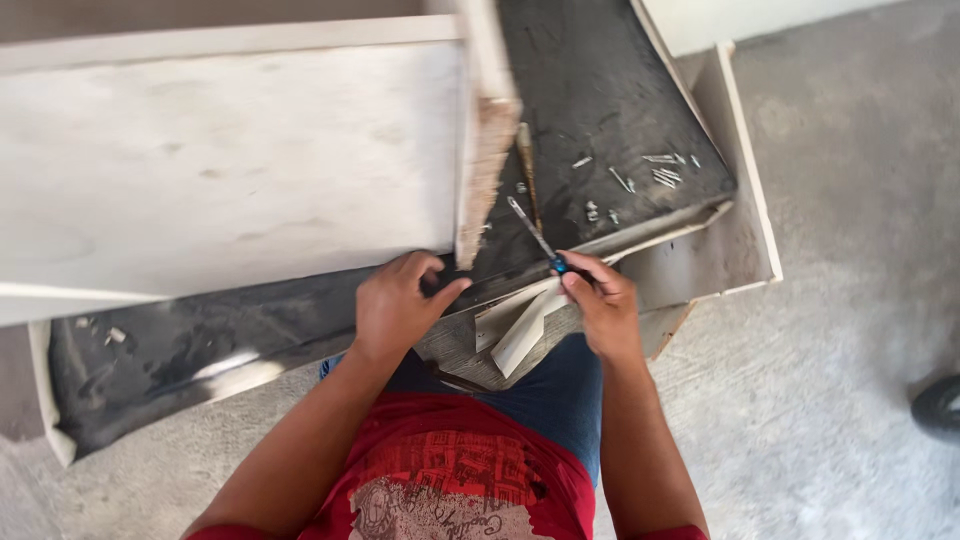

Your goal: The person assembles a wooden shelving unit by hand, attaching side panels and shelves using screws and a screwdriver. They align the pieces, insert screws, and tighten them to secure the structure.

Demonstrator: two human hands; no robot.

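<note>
My right hand [603, 300] grips a screwdriver [534, 233] with a blue handle; its metal shaft points up and left over a dark flat board [590, 90]. My left hand [395, 303] rests at the near edge of that dark board, fingers curled by the lower corner of a white furniture panel [220, 160] whose raw chipboard edge [484, 170] stands upright. Several loose screws [662, 172] lie scattered on the dark board to the right of the screwdriver tip.
A pale wooden frame piece [745, 170] runs along the right side of the dark board. Short white strips [522, 330] lie under my right hand. The floor [830, 380] is grey concrete. A dark rounded object [938, 405] sits at the right edge.
</note>
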